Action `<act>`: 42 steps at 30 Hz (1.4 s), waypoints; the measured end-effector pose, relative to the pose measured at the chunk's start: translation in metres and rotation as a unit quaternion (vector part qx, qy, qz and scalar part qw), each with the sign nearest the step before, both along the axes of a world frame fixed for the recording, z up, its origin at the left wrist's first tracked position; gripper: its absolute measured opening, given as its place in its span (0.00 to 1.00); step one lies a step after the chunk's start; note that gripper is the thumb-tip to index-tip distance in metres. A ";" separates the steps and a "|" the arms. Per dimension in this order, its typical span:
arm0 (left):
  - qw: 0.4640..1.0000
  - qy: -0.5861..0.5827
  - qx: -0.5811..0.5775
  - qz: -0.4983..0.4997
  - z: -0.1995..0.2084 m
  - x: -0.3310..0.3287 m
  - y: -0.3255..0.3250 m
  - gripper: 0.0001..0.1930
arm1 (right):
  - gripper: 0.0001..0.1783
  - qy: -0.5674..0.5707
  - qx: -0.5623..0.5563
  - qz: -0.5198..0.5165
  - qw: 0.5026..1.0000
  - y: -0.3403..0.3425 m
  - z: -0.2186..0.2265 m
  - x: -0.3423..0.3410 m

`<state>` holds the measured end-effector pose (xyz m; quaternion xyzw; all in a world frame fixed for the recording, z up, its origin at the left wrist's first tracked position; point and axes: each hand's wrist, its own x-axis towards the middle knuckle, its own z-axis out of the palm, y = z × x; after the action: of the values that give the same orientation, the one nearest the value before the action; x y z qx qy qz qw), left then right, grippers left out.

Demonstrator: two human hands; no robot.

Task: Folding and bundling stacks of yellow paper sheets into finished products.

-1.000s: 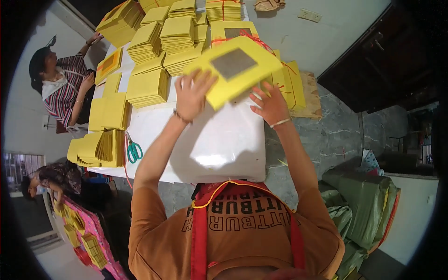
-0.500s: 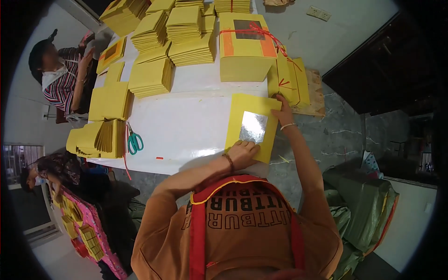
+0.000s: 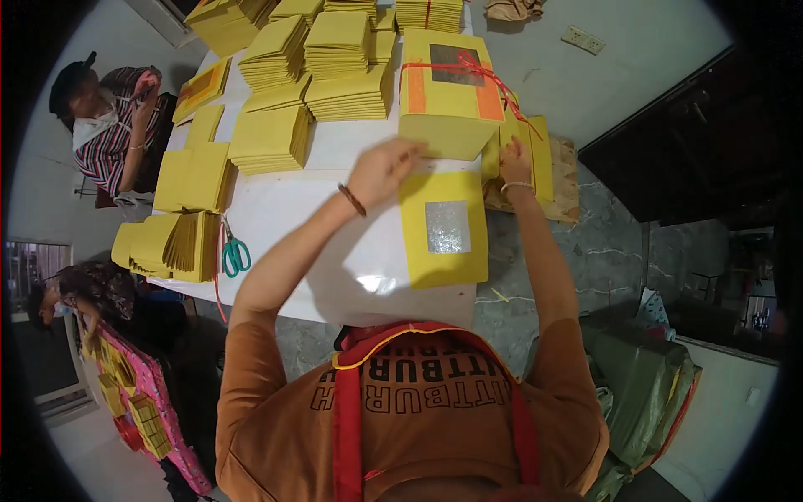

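A yellow paper piece with a silver square lies flat at the table's right edge, touched by neither hand. My left hand hovers near its far left corner, fingers bent and blurred by motion. Just beyond stands a big yellow stack with orange strips, tied with a red ribbon. My right hand is past the table's right edge, fingers apart, over yellow tied bundles. Whether it touches them I cannot tell.
Several yellow paper stacks fill the table's far and left sides. Green-handled scissors lie at the left. A wooden board sits under the right bundles. Two people are at the left, one beside a pink-covered table. Green sacks stand at right.
My left hand has left the silver square and moved away from me. My right hand has let go of the paper's right edge and shifted slightly farther out. The paper has shifted and straightened slightly.
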<state>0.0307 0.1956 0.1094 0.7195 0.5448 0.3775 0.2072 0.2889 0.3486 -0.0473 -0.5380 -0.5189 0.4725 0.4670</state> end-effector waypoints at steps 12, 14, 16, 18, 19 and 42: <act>0.942 0.316 0.090 0.061 0.024 0.031 0.175 0.13 | 0.16 -0.141 0.107 0.142 0.974 0.097 0.114 -0.035; 0.935 0.329 0.117 0.060 0.021 0.037 0.190 0.12 | 0.14 -0.143 0.115 0.138 0.973 0.104 0.128 -0.034; 0.933 0.353 0.066 0.036 0.026 0.040 0.200 0.19 | 0.12 -0.110 0.078 0.171 0.976 0.107 0.149 -0.035; 0.960 0.275 0.019 0.037 0.025 0.040 0.214 0.17 | 0.11 -0.077 0.093 0.184 0.976 0.111 0.163 -0.037; 0.979 0.198 -0.029 0.039 0.024 0.038 0.220 0.16 | 0.10 -0.041 0.108 0.197 0.973 0.113 0.169 -0.039; 0.995 0.032 -0.091 0.008 0.009 0.016 0.229 0.10 | 0.26 -0.415 0.348 -0.203 0.816 0.122 0.148 -0.011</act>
<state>0.0468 0.4244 0.1189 0.7054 0.5887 0.3048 0.2509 0.2774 0.4705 0.1009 -0.5779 -0.6725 -0.1125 0.4486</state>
